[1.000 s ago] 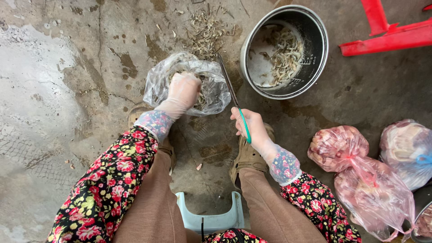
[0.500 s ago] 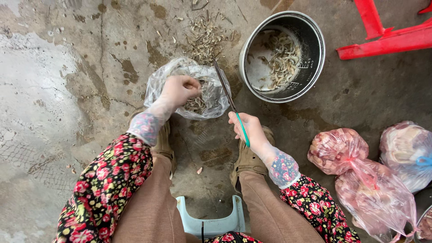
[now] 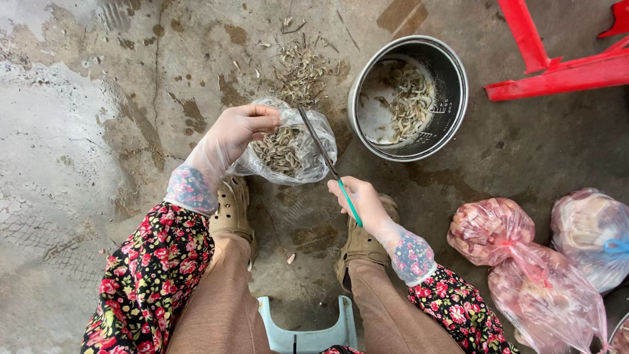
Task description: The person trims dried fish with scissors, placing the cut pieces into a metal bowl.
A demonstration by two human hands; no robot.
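While the left hand [image 3: 236, 134] was deep in the clear bag [image 3: 288, 147] a second ago, it has now drawn back to the bag's left rim, fingers pinched shut on something small, likely one fish taken for trimming. The right hand [image 3: 360, 200] stays curled around the scissors [image 3: 325, 162], blades over the bag, beside the metal pot [image 3: 452, 85].

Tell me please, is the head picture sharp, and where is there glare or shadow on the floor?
Head view: sharp overall, the left hand and right hand are not blurred. Soft daylight, no hard shadows. Pale glare lies on the wet concrete floor at the left. The clear plastic bag and the metal pot show small bright reflections. The edges bend slightly, as with a wide lens.
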